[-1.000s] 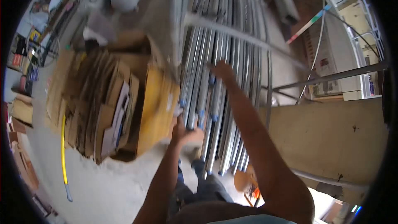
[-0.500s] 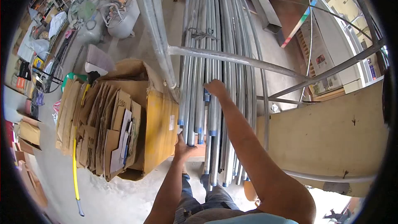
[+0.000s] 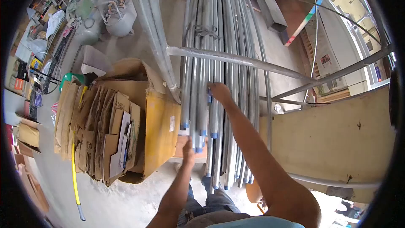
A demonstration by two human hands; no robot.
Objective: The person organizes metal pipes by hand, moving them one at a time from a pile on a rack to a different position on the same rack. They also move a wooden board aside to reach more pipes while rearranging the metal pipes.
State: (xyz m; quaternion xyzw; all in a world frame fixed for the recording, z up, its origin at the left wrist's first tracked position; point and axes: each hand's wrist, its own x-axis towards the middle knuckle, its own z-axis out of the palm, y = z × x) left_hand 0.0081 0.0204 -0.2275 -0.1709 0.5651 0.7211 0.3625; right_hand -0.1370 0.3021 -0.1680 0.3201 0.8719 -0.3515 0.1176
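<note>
Long metal pipes, several with blue ends, lie in a bundle running away from me, tied with a cord farther up. My right hand rests on the pipes near a blue-ended one, its fingers curled at the pipes; the fingertips are partly hidden. My left hand is beside the blue ends of the left pipes, close to the lowest one. It is blurred, and its fingers are hard to make out.
A metal crossbar passes over the pipes. On the left stands a large carton with flattened cardboard. A yellow pole leans near it. A beige panel is on the right. Grey tanks stand at the upper left.
My left hand has shifted slightly right and turned more upright at the pipe ends. The left pipes have moved a little against the others. My right hand has stayed nearly in place.
</note>
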